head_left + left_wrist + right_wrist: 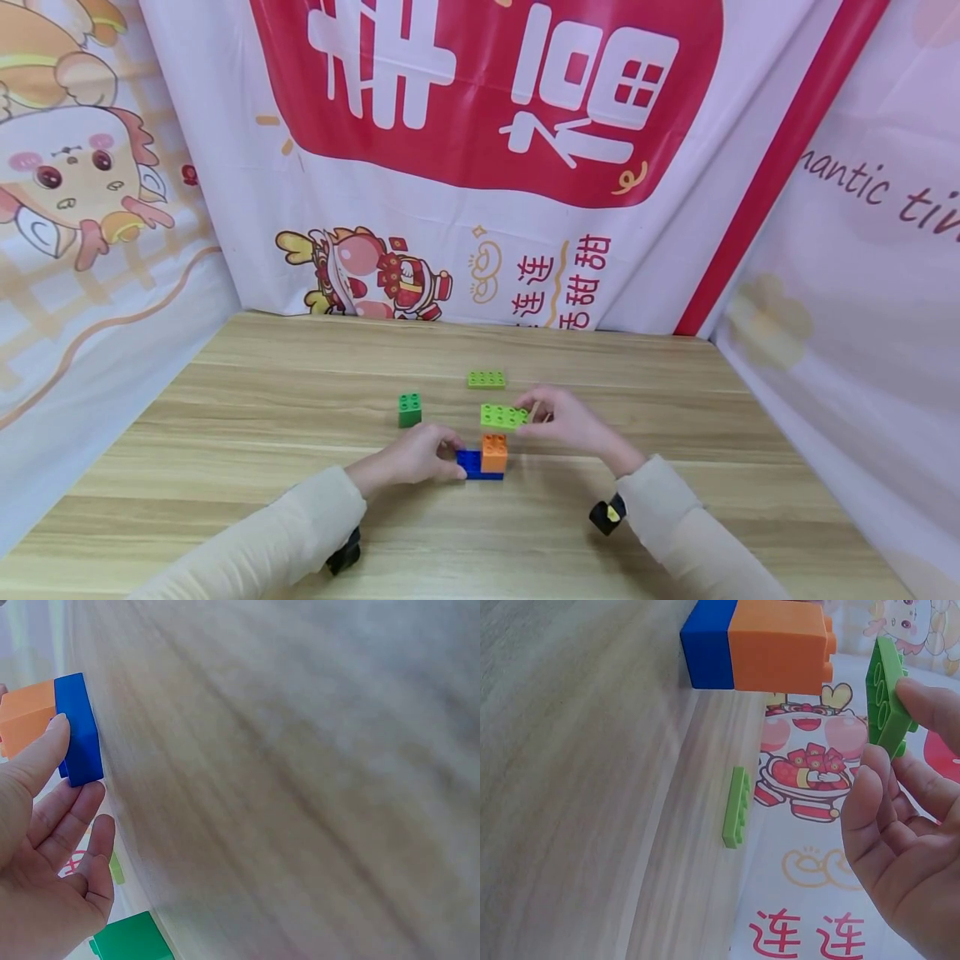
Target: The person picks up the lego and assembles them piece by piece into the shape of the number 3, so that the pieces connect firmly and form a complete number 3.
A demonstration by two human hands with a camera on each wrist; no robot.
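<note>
My left hand (417,455) grips the left end of a blue brick (469,462) lying on the table, thumb on its near side. On the blue brick's right end sits an orange brick (494,453) with studs facing up. Above and behind this stack, my right hand (564,419) pinches a flat light-green brick (503,416) by its right end. In the right wrist view, the hollow underside of that light-green brick (885,701) shows between thumb and fingers, raised off the table and apart from the orange brick (780,646).
A second flat light-green brick (487,380) lies farther back on the wooden table (315,375). To the left, just beyond my left hand, stands a dark-green brick (409,410). Printed cloths (480,167) hang along the table's back and sides.
</note>
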